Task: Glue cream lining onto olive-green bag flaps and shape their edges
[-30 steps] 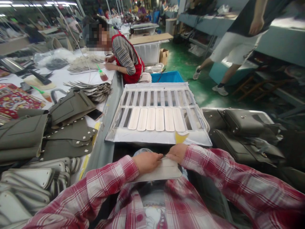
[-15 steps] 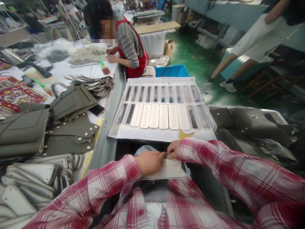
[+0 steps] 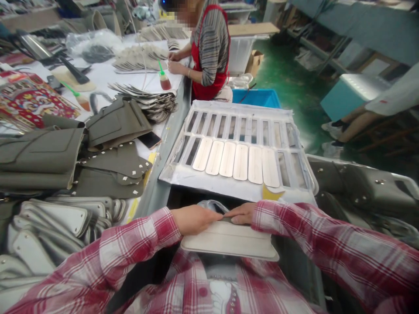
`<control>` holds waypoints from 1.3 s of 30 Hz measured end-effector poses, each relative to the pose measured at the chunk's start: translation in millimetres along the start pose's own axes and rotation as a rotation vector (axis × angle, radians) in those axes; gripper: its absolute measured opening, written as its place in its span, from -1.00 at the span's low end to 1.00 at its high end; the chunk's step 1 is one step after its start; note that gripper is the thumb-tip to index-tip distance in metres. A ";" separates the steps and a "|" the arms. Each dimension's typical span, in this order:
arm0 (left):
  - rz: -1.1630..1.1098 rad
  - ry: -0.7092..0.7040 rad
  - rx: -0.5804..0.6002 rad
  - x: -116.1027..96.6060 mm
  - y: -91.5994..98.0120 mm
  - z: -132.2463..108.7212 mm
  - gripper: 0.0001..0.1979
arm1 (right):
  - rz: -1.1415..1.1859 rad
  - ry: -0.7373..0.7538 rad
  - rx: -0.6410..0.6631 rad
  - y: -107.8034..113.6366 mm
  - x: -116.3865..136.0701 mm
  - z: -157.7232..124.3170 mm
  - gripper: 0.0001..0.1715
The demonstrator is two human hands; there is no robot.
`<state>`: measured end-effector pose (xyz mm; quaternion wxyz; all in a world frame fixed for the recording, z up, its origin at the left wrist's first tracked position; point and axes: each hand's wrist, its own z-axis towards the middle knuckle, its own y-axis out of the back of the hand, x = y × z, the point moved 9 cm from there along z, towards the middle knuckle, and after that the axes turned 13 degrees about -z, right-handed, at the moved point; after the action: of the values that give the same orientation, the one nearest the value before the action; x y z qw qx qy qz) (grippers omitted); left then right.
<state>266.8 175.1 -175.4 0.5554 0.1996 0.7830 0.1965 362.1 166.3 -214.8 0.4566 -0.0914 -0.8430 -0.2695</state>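
Your left hand (image 3: 193, 219) and right hand (image 3: 241, 213) lie on the panel (image 3: 229, 240), fingertips meeting; whether they pinch it is unclear.

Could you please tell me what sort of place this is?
Probably a leather-goods workshop, perhaps for bags: stacks of cut grey panels, pale strips laid in a slotted tray, and a co-worker busy with similar pieces.
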 end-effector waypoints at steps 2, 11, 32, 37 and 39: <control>0.022 -0.003 -0.002 0.5 0.1 -0.1 -0.54 | -0.048 0.031 -0.018 -2.1 4.9 9.8 -0.40; 0.087 0.002 -0.091 24.5 10.6 -52.8 -0.58 | 0.000 0.013 -0.019 -12.7 7.6 40.9 -0.25; 0.676 0.139 -0.213 -13.3 2.0 -61.1 -0.60 | -0.048 -0.036 -0.018 -11.0 -14.2 11.7 -0.33; 0.691 0.129 -0.337 -42.8 2.0 -45.3 -0.69 | -0.283 -0.096 -0.307 8.8 -4.7 -36.9 -0.41; 0.575 0.055 -0.365 -63.3 -7.9 -32.1 -0.68 | -0.448 -0.063 -0.554 9.3 15.6 -65.7 -0.46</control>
<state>254.8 132.0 -119.6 0.4824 0.3040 0.6612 0.4875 404.4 137.3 -169.8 0.3180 -0.0329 -0.7505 -0.5784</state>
